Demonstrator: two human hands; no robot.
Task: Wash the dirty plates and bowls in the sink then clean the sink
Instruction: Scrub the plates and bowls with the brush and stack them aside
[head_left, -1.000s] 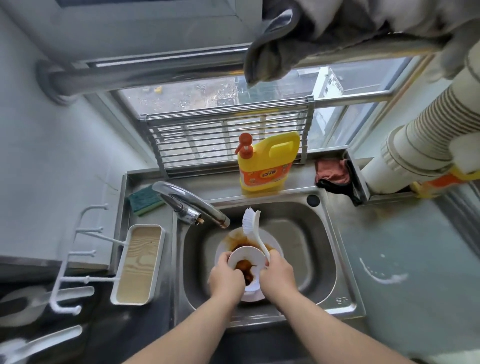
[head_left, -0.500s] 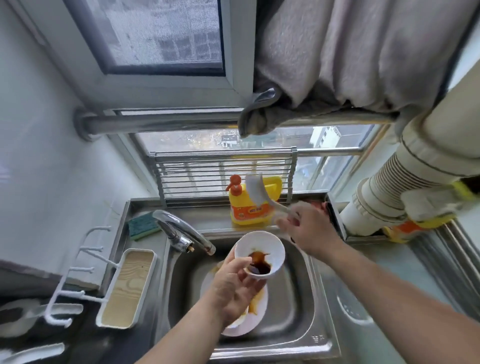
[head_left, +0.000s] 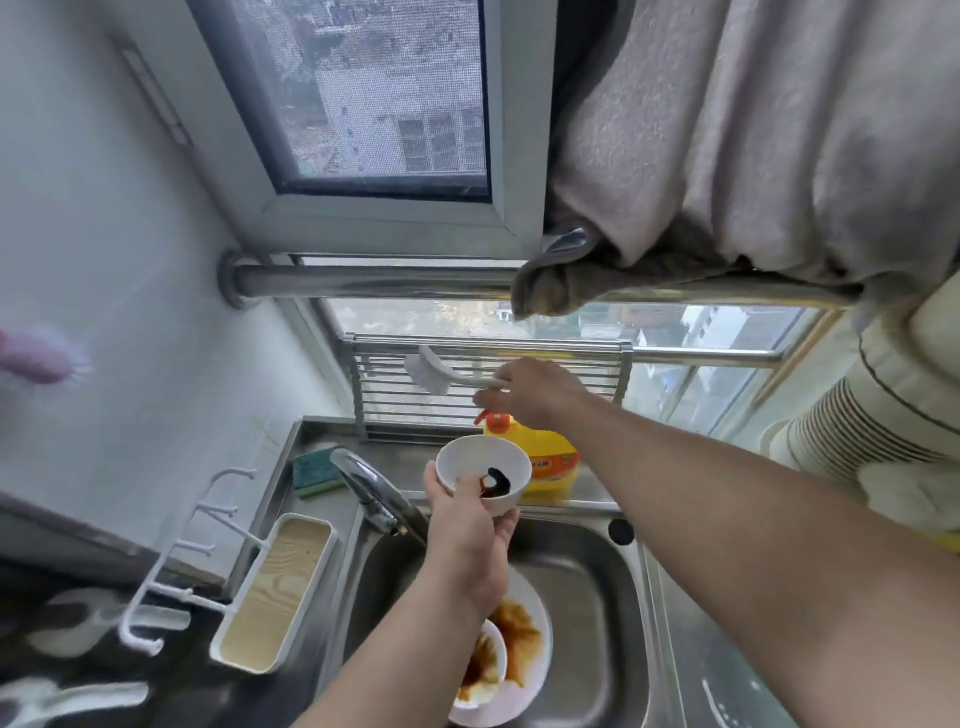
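Biggest thing first: the steel sink (head_left: 618, 613) holds a stained white plate (head_left: 535, 670) with a second dirty bowl (head_left: 488, 670) sitting on it, brown sauce all over both, so I'd say the job is barely started. The faucet (head_left: 374, 493) hangs over the basin's left side, no water visible from it. The yellow detergent bottle (head_left: 550, 462) stands upright on the back ledge, just behind the small bowl (head_left: 480, 475) that's held up above the sink. The left hand (head_left: 467, 540) cups that bowl from below, thumb hooked over the near rim, fingers curled underneath, mouth up and tipped a bit toward the camera, with a dark puddle of sauce at the bottom. The right hand (head_left: 530, 395) is up in front of the metal rack (head_left: 488, 384), pinching the handle end of the white dish brush (head_left: 441, 376). The brush's long axis runs roughly level, left to right, head pointing left, bristles facing down. If it were me: dump that sauce into the drain first by tilting the bowl away from you, keeping it low over the basin so nothing splashes the ledge. Then get soap on the bristles, bring the head down into the bowl and scrub around the wall, with the cupping hand turning it. A green sponge (head_left: 317, 470) lies on the ledge beside the faucet if the brush doesn't cut it.
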